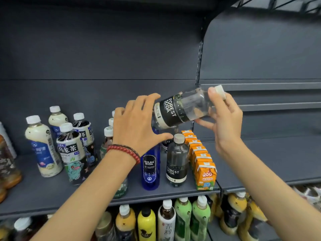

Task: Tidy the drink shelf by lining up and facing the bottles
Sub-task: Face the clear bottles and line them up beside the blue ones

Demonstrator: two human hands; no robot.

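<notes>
A clear Forest Soda bottle (184,108) with a black label is tilted almost flat in the air above the shelf, cap to the right. My right hand (225,119) holds its neck end, fingers curled around it. My left hand (137,126) cups its base with spread fingers, a red bead bracelet on the wrist. Below stand a second Forest Soda bottle (177,160) and a blue Bolsa Soda bottle (150,169), both upright and label forward, on the grey shelf (156,193).
A row of orange Qoo juice cartons (203,164) runs back at the right. Milk tea and oolong tea bottles (69,150) stand loosely at the left. The shelf bay on the right (269,157) holds nothing. More bottles (182,220) fill the lower shelf.
</notes>
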